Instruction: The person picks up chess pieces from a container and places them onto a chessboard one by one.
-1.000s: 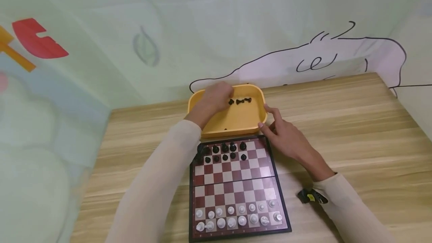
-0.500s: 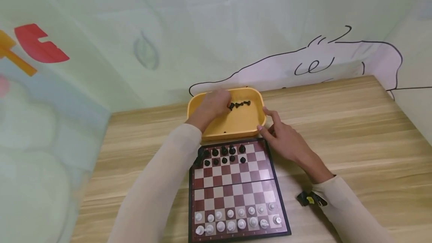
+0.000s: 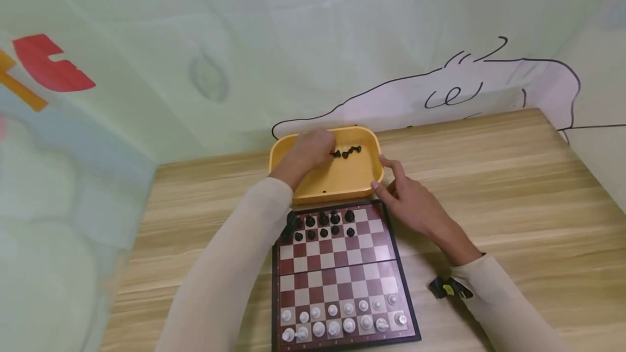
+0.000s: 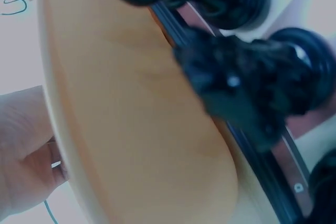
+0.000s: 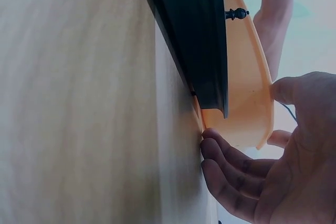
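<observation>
My left hand [image 3: 311, 149] reaches into a yellow plastic tray [image 3: 342, 195] at the back of the table. Its fingertips are hidden, right beside several small black chess pieces [image 3: 345, 154] lying in the tray; I cannot tell whether they pinch one. My right hand [image 3: 415, 200] holds the tray's near right corner, thumb at the rim and fingers low along the outside, as the right wrist view shows. In front of the tray lies a red-and-white chessboard [image 3: 337, 275], with black chessmen [image 3: 323, 219] in two rows at its far end. The left forearm covers the board's far left corner.
White chessmen [image 3: 334, 328] fill two rows at the board's near end. A black strap [image 3: 450, 288] with a yellow mark sits at the right wrist. The wooden table [image 3: 494, 194] extends right, and a printed curtain [image 3: 313, 42] hangs along its back edge.
The black pieces lying in the tray have shifted slightly beside my left fingers. My right hand keeps its place at the tray's corner. The view has tilted a little.
</observation>
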Motion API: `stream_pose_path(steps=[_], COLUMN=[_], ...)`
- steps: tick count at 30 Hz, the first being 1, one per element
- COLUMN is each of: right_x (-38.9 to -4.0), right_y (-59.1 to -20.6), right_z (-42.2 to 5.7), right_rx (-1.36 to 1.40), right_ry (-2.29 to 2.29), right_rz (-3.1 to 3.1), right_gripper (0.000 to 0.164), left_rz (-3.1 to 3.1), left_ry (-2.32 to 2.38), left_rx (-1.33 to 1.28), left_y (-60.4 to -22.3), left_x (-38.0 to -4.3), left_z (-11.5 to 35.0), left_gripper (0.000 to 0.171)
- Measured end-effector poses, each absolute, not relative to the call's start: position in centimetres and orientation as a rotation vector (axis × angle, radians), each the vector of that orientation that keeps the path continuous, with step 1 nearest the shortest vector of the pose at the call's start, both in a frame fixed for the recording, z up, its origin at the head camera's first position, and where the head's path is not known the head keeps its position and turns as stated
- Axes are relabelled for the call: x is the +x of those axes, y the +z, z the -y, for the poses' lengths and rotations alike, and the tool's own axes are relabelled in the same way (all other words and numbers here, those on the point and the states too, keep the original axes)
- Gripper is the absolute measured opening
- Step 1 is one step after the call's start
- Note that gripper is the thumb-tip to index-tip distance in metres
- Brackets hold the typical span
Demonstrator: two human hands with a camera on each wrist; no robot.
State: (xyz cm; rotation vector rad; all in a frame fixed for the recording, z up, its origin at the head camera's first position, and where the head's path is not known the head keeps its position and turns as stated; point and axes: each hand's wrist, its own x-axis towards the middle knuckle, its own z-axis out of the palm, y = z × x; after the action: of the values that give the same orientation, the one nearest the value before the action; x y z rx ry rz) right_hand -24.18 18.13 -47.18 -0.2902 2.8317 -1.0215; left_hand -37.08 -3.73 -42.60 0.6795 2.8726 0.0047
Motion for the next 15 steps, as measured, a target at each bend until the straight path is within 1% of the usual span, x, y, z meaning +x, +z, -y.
stream_pose_path(steps=[9, 15], right_x=[-24.4, -24.7], right_y=[-47.3, -47.3], right_z=[-18.3, -18.5], right_rx=[-0.299, -0.303], right_ry=[-1.019, -1.021], right_rz=[-2.82, -2.833], right_gripper=[0.069, 0.071], left_rz=[-2.821, -2.828], left_ry=[0.06, 0.125], left_rx=[0.738, 0.871], left_y=[-41.4, -40.4], left_x=[-36.4, -36.0], left_z=[4.6, 5.0], left_gripper=[0.038, 0.042])
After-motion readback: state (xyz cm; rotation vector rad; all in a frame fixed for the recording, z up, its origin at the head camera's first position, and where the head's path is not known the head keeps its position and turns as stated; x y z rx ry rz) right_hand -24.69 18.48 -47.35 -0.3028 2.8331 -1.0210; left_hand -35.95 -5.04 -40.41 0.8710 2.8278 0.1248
